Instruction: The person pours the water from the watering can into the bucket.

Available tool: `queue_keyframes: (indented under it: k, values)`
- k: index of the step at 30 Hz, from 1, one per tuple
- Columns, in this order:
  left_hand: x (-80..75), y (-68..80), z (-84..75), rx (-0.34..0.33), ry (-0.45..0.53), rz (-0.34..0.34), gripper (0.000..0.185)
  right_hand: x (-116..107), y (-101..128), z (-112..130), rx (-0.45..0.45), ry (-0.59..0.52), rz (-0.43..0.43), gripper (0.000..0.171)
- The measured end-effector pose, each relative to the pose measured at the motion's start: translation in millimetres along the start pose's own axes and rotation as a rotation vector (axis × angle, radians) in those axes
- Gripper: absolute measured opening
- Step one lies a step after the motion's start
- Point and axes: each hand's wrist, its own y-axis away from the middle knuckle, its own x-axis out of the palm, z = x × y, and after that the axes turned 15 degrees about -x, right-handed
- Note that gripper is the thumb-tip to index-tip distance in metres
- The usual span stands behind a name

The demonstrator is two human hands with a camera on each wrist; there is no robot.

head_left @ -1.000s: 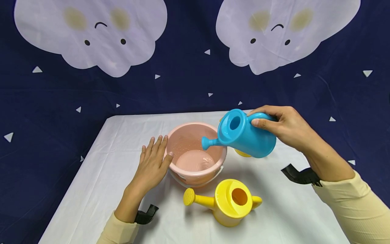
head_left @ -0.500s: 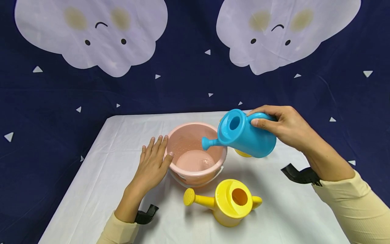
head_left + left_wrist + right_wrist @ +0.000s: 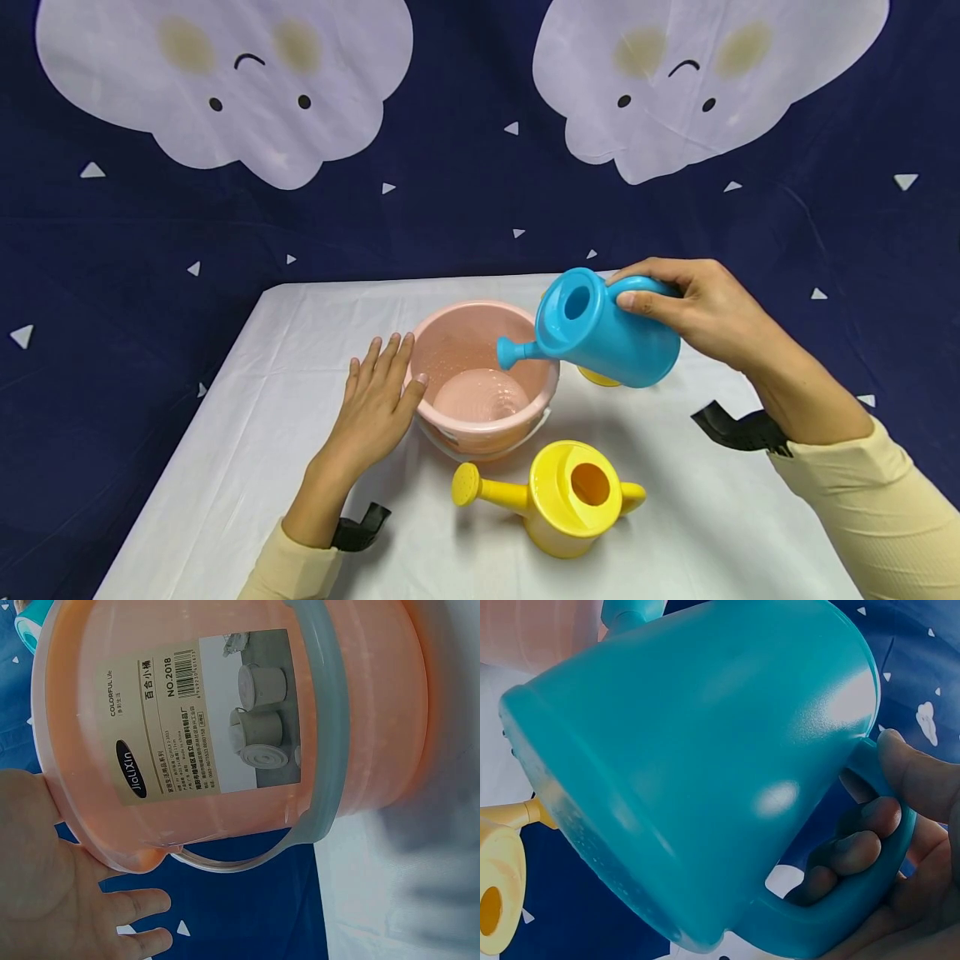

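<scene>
My right hand [image 3: 690, 308] grips the handle of a blue watering can [image 3: 622, 342], its fingers curled through the loop in the right wrist view. Tilted to the left, the can has its spout over the opening of a pink bucket [image 3: 472, 427]. Water lies in the bucket's bottom, with ripples below the spout. My left hand [image 3: 375, 408] rests against the bucket's left rim with fingers straight and spread. In the left wrist view the bucket's side bears a printed label [image 3: 202, 716] and a pale handle [image 3: 326, 712] hangs down.
A yellow watering can [image 3: 566, 500] stands in front of the bucket, spout pointing left. Another yellow object [image 3: 598, 377] is mostly hidden behind the blue can. All stand on a white-covered table [image 3: 247, 400]; a dark blue cloth with clouds [image 3: 450, 225] hangs behind.
The ripples in the bucket's water differ and spread wider now. Both hands, the blue watering can and the bucket hold almost the same places.
</scene>
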Motion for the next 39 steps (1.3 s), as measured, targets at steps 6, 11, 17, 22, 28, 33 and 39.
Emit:
queue_keyframes:
  k: [6,11,17,22,28,33,39]
  values:
    - [-0.2,0.7,-0.3,-0.004,0.0,0.001,0.061,0.2,-0.6,1.3,-0.003,-0.003,0.002,0.025]
    - [0.0,0.2,-0.5,0.001,-0.002,-0.007,0.062,0.4,-1.7,2.9,-0.008,-0.009,0.007,0.025]
    - [0.0,0.0,-0.2,0.0,0.001,-0.001,0.061,0.2,-2.0,4.1,-0.016,-0.005,0.013,0.025]
    - [-1.1,1.2,-0.5,-0.006,0.008,0.007,0.061,0.0,-2.7,5.0,-0.023,0.001,0.012,0.025]
    - [-1.2,1.1,-0.7,-0.002,0.003,0.002,0.061,-0.3,-3.4,5.1,-0.025,0.006,0.013,0.025]
    - [-1.3,1.1,-0.7,-0.001,0.0,-0.001,0.061,-0.3,-3.8,4.8,-0.025,0.008,0.012,0.025]
    - [-1.8,1.2,-0.6,-0.004,0.006,0.004,0.061,0.0,-3.8,5.1,-0.028,0.007,0.013,0.025]
